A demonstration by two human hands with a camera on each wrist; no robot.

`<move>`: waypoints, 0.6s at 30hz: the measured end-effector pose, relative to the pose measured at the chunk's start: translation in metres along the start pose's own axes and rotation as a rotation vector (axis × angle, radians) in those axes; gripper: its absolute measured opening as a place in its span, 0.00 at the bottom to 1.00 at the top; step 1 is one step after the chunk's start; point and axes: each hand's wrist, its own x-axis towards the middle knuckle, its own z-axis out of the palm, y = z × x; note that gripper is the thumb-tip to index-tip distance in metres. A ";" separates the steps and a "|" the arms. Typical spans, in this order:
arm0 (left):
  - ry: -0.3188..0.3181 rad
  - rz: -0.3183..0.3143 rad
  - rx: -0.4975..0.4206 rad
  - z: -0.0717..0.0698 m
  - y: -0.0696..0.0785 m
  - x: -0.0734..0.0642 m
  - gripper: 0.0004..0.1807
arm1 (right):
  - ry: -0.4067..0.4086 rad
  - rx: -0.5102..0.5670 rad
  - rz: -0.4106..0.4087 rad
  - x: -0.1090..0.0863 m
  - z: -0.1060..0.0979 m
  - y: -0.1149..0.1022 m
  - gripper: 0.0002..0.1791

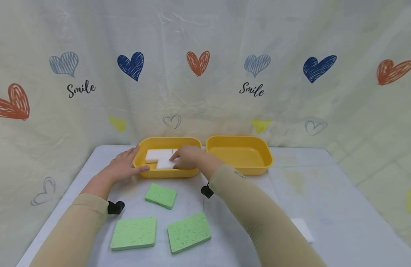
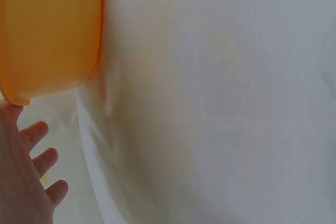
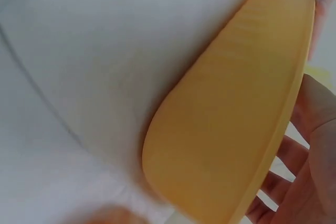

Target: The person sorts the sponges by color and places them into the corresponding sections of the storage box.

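Note:
A yellow tray (image 1: 168,173) on the left holds white sponge-like blocks, one block (image 1: 155,155) at its back left and another partly hidden by my right hand. My right hand (image 1: 188,155) reaches into this tray, its thumb and fingers bent at the front white block (image 1: 164,164) and pinching its right part. My left hand (image 1: 123,167) rests against the tray's left end, fingers spread, thumb along the near rim. In the left wrist view the fingers (image 2: 44,161) stand apart beside the tray's wall (image 2: 52,30).
A second yellow tray (image 1: 238,171) with nothing in it stands to the right. Three green sponges (image 1: 161,195) lie on the white cloth in front of the left tray. A white piece (image 1: 302,230) lies at the right, partly behind my right sleeve. A patterned curtain (image 1: 225,104) hangs behind.

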 end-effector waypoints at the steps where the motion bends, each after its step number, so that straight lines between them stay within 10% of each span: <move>1: 0.002 0.000 0.001 0.000 0.000 0.000 0.64 | 0.000 -0.010 -0.009 0.002 0.001 -0.003 0.19; 18: -0.007 -0.011 -0.012 0.000 -0.002 0.003 0.62 | -0.016 0.238 0.073 0.013 -0.004 -0.021 0.17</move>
